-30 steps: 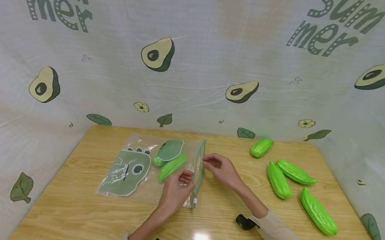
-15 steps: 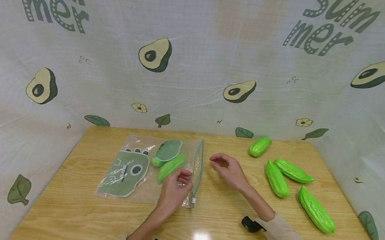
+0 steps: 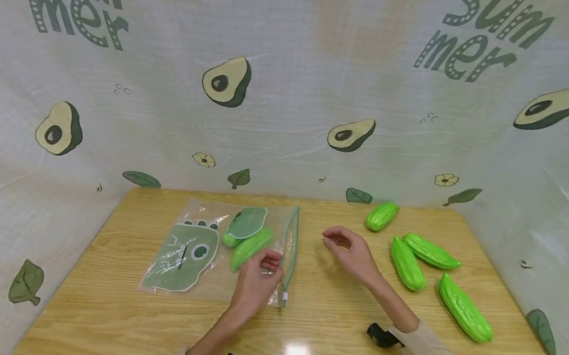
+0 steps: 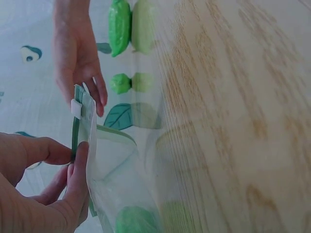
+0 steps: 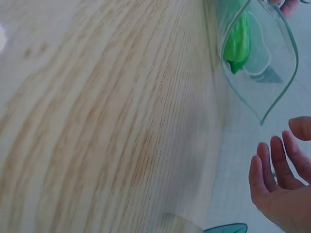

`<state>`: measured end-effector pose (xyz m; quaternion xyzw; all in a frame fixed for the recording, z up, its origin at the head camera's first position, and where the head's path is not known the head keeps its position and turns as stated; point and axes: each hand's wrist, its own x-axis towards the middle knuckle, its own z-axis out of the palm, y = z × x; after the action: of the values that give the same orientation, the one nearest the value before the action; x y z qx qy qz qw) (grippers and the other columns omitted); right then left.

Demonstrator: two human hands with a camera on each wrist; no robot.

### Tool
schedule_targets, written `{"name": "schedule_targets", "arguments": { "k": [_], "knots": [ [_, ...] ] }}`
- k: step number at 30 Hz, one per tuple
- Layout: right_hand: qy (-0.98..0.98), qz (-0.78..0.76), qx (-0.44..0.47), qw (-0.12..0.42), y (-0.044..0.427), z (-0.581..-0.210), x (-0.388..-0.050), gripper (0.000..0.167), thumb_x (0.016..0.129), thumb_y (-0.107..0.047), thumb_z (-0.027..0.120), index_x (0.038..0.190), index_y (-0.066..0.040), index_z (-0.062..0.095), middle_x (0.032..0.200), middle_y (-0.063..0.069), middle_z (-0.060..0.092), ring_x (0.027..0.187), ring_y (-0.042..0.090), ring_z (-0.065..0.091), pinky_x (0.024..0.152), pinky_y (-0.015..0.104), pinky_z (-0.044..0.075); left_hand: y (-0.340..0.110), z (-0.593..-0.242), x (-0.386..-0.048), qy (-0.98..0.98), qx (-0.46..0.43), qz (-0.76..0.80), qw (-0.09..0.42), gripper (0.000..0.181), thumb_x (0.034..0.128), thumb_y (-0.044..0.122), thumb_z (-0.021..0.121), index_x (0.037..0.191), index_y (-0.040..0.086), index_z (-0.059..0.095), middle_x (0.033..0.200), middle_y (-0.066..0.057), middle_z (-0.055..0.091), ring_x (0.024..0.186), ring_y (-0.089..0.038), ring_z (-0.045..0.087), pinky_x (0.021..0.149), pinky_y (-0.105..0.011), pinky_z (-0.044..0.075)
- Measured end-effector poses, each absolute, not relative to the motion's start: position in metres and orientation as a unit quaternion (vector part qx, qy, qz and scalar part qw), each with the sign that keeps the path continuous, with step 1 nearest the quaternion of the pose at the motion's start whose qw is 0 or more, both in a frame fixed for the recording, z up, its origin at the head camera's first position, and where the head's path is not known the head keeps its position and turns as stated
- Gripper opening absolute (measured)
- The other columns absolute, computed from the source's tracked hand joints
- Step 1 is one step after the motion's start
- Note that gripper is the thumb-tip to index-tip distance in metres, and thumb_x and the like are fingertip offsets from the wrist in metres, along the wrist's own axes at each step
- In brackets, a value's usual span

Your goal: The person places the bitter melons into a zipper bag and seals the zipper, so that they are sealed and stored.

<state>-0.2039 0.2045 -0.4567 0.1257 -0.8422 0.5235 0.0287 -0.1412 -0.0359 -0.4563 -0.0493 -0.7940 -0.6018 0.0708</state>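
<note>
A clear zip bag with green monster prints lies on the table, its mouth facing right. Inside are green ridged gourds, partly covered by the print. My left hand pinches the upper layer of the bag near the mouth; in the left wrist view, thumb and fingers hold the green zip edge below a white slider. The right wrist view shows the bag's mouth gaping. My right hand hovers right of the bag, fingers loosely bent, holding nothing.
On the right side of the table lie several loose gourds: one at the back, two touching each other, and one nearer the right edge. A printed cloth hangs behind and along the sides.
My right hand has drawn away from the bag's mouth towards the right. The left hand keeps its pinch on the bag, which stays in place. The head view has shifted slightly.
</note>
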Motion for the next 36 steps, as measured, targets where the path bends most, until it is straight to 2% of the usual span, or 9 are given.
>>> {"name": "schedule_targets", "arguments": {
  "k": [7,14,22,28,30,36],
  "knots": [
    [-0.845,0.519,0.120,0.044,0.216,-0.456,-0.202,0.029,0.101,-0.019,0.066,0.120,0.002,0.067,0.115,0.012,0.071,0.109,0.027,0.067,0.096,0.027,0.053,-0.036,-0.456,-0.141,-0.796,-0.046,-0.599,0.068,0.020,0.0820,-0.010,0.067,0.101,-0.004,0.070,0.094,-0.012,0.070,0.082,-0.019,0.067,0.069,-0.021,0.059],
    [-0.846,0.513,0.129,0.071,0.229,-0.453,-0.199,0.028,0.102,-0.016,0.065,0.120,0.005,0.067,0.114,0.016,0.070,0.109,0.030,0.066,0.096,0.024,0.052,-0.037,-0.456,-0.140,-0.799,-0.052,-0.595,0.073,0.020,0.0827,-0.008,0.066,0.101,-0.003,0.070,0.093,-0.011,0.070,0.081,-0.019,0.067,0.069,-0.022,0.059],
    [-0.846,0.512,0.123,0.085,0.244,-0.451,-0.192,0.028,0.102,-0.014,0.064,0.122,0.006,0.065,0.118,0.019,0.068,0.110,0.028,0.065,0.094,0.015,0.050,-0.037,-0.457,-0.141,-0.798,-0.058,-0.595,0.072,0.020,0.0825,-0.009,0.066,0.102,-0.003,0.070,0.094,-0.012,0.070,0.083,-0.020,0.067,0.070,-0.022,0.059],
    [-0.853,0.502,0.104,0.097,0.256,-0.448,-0.186,0.030,0.103,-0.017,0.063,0.125,0.003,0.065,0.122,0.019,0.068,0.112,0.029,0.065,0.094,0.013,0.048,-0.037,-0.457,-0.140,-0.797,-0.056,-0.596,0.077,0.020,0.0829,-0.008,0.066,0.101,-0.003,0.070,0.094,-0.011,0.070,0.082,-0.019,0.067,0.069,-0.023,0.059],
    [-0.861,0.489,0.094,0.102,0.261,-0.448,-0.185,0.031,0.103,-0.019,0.063,0.126,0.002,0.065,0.123,0.018,0.068,0.114,0.030,0.064,0.096,0.019,0.050,-0.037,-0.457,-0.140,-0.797,-0.057,-0.596,0.078,0.020,0.0827,-0.008,0.067,0.101,-0.003,0.070,0.093,-0.011,0.070,0.082,-0.019,0.067,0.069,-0.023,0.059],
    [-0.879,0.458,0.070,0.116,0.278,-0.449,-0.182,0.034,0.104,-0.025,0.062,0.126,0.001,0.065,0.126,0.018,0.066,0.121,0.037,0.060,0.103,0.054,0.048,-0.037,-0.457,-0.139,-0.791,-0.060,-0.604,0.078,0.021,0.0819,-0.010,0.067,0.101,-0.004,0.070,0.094,-0.012,0.070,0.082,-0.020,0.067,0.069,-0.022,0.058]
  ]
}}
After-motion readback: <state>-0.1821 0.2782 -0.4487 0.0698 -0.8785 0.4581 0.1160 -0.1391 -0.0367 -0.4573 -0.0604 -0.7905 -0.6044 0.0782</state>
